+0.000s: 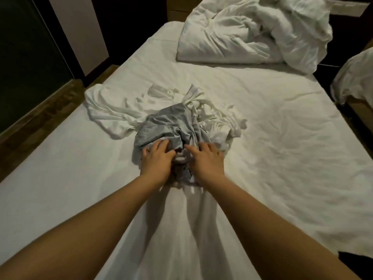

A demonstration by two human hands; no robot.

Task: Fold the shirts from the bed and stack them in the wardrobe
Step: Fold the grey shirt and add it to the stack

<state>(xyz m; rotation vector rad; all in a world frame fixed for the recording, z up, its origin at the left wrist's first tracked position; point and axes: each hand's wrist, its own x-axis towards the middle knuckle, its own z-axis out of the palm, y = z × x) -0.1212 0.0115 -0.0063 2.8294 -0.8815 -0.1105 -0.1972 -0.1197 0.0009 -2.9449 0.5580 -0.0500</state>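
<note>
A wide bed (262,128) under a smooth white cotton sheet fills the view beneath both outstretched bare arms. Well beyond the hands, far and to the right, lies a crumpled white duvet (252,31). Just past the fingertips, rumpled white cotton shirts (113,110) spread out to the left and right, tangled together. On top of them, directly under the hands, sits a bunched grey jersey shirt (167,124). The left hand (156,160) has its fingers spread and bent down into the grey cloth, gripping its near left folds. The right hand (206,160), close beside it, holds the near right folds with curled fingers, its forefinger stretched toward the left hand.
</note>
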